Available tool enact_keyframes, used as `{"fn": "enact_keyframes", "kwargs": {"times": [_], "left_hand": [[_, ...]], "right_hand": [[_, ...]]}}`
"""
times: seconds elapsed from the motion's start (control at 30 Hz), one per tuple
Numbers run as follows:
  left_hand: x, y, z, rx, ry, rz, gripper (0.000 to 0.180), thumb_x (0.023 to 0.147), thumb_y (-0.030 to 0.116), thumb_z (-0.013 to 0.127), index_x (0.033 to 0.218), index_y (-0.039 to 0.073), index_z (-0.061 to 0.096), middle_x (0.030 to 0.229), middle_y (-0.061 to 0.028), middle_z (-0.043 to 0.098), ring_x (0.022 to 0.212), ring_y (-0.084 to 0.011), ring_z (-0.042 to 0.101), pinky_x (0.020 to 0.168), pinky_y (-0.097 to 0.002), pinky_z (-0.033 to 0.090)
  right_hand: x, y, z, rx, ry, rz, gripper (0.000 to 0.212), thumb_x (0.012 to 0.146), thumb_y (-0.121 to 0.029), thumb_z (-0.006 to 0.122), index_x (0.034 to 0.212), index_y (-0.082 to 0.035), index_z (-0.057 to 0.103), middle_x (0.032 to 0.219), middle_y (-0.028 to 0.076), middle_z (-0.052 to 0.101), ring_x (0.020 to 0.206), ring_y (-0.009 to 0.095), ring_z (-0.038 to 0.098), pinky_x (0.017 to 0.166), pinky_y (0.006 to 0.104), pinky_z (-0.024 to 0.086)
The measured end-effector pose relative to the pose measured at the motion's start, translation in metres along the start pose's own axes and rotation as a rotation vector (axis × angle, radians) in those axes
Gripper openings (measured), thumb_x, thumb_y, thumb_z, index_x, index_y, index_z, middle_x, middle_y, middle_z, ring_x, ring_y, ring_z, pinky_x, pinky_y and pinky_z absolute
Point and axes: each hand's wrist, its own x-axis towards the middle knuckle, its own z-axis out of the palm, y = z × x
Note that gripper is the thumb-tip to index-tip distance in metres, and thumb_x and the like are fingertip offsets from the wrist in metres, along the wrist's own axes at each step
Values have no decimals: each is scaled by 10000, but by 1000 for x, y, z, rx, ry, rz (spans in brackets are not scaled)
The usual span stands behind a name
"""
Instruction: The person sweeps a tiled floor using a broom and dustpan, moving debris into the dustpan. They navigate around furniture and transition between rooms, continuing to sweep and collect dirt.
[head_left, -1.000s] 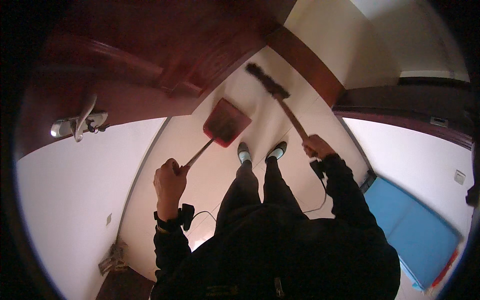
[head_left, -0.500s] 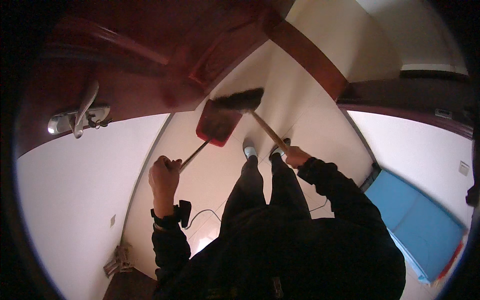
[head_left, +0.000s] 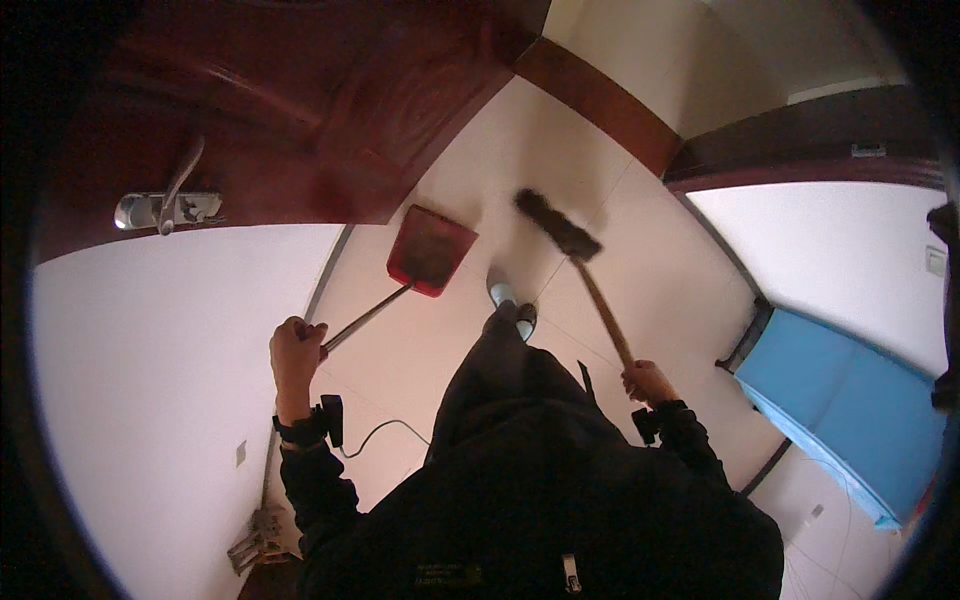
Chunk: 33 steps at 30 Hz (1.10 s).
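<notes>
Gripping squarish red dustpan [head_left: 432, 248] left, bristly wood-handled broom [head_left: 577, 248] right

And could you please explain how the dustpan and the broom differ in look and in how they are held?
The dustpan is red with a broad, squarish pan, while the broom has a dark, narrow bristle head. The dustpan's handle is thin and greyish; the broom's is brown. The left hand grips the dustpan, the right hand the broom. Both have long handles.

pale tiled floor [head_left: 665, 285], red dustpan [head_left: 432, 250], broom head [head_left: 560, 228], feet [head_left: 502, 293]
</notes>
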Motion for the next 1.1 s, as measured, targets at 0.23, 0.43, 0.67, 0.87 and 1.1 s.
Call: {"fn": "enact_keyframes", "kwargs": {"times": [0.23,0.43,0.67,0.87,1.1], "left_hand": [[-1,-51,-16,105,-8,131,244,752,151,693,645,-3,536,536,-75,550,455,-147,565,453,-288,451],[84,-107,4,269,-29,201,259,728,194,705,667,3,541,560,-117,570,512,-252,571,511,-341,441],[114,-132,-13,412,-17,342,252,730,206,704,694,9,550,609,-154,575,571,-332,571,534,-383,445],[132,-116,-27,407,-39,314,269,734,227,702,692,8,551,633,-168,586,630,-354,589,575,-414,457],[120,-96,-12,354,-46,333,280,739,248,694,697,8,555,636,-176,588,636,-373,584,576,-415,460]], "right_hand": [[56,68,-57,671,123,-79,147,825,-51,485,686,-75,445,561,-5,444,475,81,444,398,197,389],[167,70,-63,954,160,-106,181,827,-83,510,652,-47,488,581,48,515,524,129,519,466,261,454],[312,81,156,-441,72,-314,248,813,-266,572,717,-38,563,530,15,493,457,187,483,461,313,433],[243,124,299,-1220,-71,-340,186,743,-284,573,676,-120,628,530,63,543,468,217,553,430,342,444],[134,40,232,-448,-60,46,118,791,-135,584,724,-49,538,551,22,488,399,128,459,357,292,368]]}}
